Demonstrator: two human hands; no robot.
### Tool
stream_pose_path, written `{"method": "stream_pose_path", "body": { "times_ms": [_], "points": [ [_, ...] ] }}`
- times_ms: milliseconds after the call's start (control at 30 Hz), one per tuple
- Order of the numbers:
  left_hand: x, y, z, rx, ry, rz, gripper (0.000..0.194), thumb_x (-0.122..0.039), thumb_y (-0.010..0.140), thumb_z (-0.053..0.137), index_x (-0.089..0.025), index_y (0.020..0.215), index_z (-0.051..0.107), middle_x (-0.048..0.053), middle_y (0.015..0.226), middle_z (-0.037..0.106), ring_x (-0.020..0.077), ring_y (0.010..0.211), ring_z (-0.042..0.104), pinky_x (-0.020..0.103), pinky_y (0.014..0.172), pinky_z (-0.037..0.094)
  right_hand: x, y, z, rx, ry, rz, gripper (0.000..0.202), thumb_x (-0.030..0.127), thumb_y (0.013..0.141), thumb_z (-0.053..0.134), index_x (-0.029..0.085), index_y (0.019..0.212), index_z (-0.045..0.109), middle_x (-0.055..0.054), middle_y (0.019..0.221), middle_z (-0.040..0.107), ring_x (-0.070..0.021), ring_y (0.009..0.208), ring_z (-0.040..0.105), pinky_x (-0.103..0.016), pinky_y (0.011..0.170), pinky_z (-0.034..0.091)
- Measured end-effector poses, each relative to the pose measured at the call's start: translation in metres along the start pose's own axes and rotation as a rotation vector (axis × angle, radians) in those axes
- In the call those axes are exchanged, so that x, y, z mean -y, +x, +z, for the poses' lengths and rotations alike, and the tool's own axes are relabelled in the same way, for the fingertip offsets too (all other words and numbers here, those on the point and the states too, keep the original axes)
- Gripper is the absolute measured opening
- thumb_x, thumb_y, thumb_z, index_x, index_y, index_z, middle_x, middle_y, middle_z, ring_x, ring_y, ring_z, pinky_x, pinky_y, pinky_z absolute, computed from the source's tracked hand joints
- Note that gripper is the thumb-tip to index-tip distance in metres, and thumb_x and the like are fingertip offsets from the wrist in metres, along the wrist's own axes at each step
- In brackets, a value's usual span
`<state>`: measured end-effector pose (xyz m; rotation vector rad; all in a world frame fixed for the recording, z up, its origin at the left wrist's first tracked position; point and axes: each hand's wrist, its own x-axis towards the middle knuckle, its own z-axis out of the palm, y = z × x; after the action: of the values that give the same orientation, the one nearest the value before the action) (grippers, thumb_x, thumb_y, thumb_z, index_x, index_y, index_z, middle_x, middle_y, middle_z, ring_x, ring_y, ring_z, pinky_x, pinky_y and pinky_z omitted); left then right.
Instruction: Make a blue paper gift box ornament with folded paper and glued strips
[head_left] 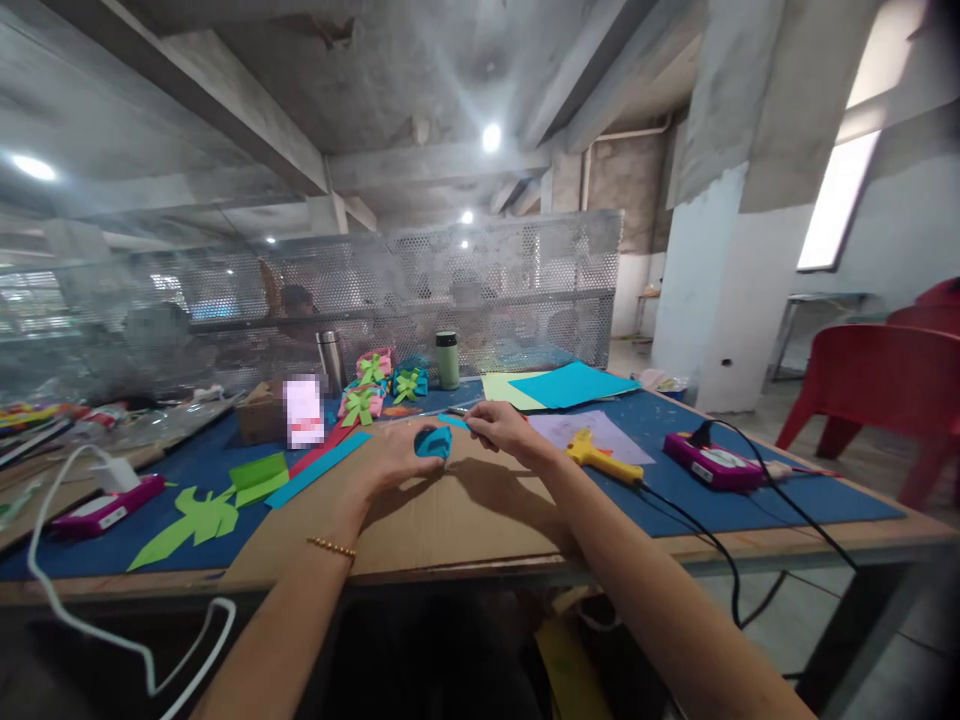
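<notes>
Working over the brown cardboard sheet, we have both hands raised near its far end. Left hand is curled around a bent blue paper piece, thumb at the near side, fingers at the far side. Right hand has its fingers pinched together just beside a narrow blue strip; we cannot tell whether it grips the strip.

The cardboard lies on a blue mat covering most of our table. To the left: a long blue strip, a red strip partly beside it, green paper and a pointed green cut-out. Farther left, a lit phone stands upright against a small box.

Far side: pink and blue pieces with green bows, between a steel flask and a green bottle. Right of our hands: a yellow glue gun on a lilac sheet. A blue sheet overlaps a pale green one beyond. Farther right, a purple power strip with a black plug.
</notes>
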<state>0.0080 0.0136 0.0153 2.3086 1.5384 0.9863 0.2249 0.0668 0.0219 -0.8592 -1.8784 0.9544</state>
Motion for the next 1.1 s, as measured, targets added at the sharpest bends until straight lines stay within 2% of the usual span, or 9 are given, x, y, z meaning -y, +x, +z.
{"method": "stream_pose_path", "body": {
  "times_ms": [100,233,367,700,1100],
  "points": [
    [0.009,-0.003,-0.002,-0.051,0.013,0.047,0.053,-0.032,0.071,0.073,-0.023,0.122,0.066,0.008,0.126,0.067,0.0297,0.116,0.061,0.041,0.102,0.045,0.0,-0.003,0.004,-0.038,-0.124,0.001,0.016,0.026,0.083,0.058,0.016,0.071,0.061,0.003,0.054,0.056,-0.0054,0.039,0.042,-0.018,0.037,0.028],
    [0.023,-0.004,0.0,-0.09,0.024,-0.01,0.054,-0.036,0.072,0.071,-0.02,0.123,0.065,0.01,0.126,0.067,0.0301,0.117,0.06,0.041,0.103,0.045,0.0,-0.004,0.008,-0.074,-0.226,0.005,0.013,0.023,0.08,0.058,0.015,0.07,0.063,0.001,0.057,0.059,-0.0069,0.044,0.046,-0.018,0.041,0.029],
    [0.029,-0.003,0.004,-0.124,0.043,-0.026,0.058,-0.038,0.071,0.072,-0.019,0.125,0.064,0.01,0.129,0.066,0.0306,0.119,0.059,0.042,0.106,0.043,0.001,-0.004,0.007,-0.117,-0.275,-0.006,0.013,0.022,0.078,0.057,0.014,0.071,0.065,0.001,0.059,0.059,-0.0081,0.049,0.046,-0.019,0.045,0.032],
    [0.032,-0.004,0.006,-0.106,0.022,0.055,0.056,-0.037,0.072,0.072,-0.024,0.125,0.064,0.008,0.131,0.065,0.0314,0.12,0.059,0.045,0.104,0.045,-0.005,-0.002,0.007,-0.134,-0.342,-0.009,0.013,0.02,0.075,0.059,0.013,0.069,0.068,0.002,0.057,0.058,-0.0095,0.053,0.047,-0.02,0.049,0.031],
    [0.016,-0.008,0.0,-0.029,0.053,0.05,0.059,-0.037,0.069,0.075,-0.023,0.126,0.065,0.008,0.133,0.064,0.033,0.124,0.056,0.048,0.108,0.042,-0.012,0.0,0.007,-0.107,-0.415,0.017,0.012,0.015,0.07,0.061,0.013,0.07,0.072,0.001,0.058,0.063,-0.0103,0.056,0.051,-0.02,0.05,0.033]
  ]
}}
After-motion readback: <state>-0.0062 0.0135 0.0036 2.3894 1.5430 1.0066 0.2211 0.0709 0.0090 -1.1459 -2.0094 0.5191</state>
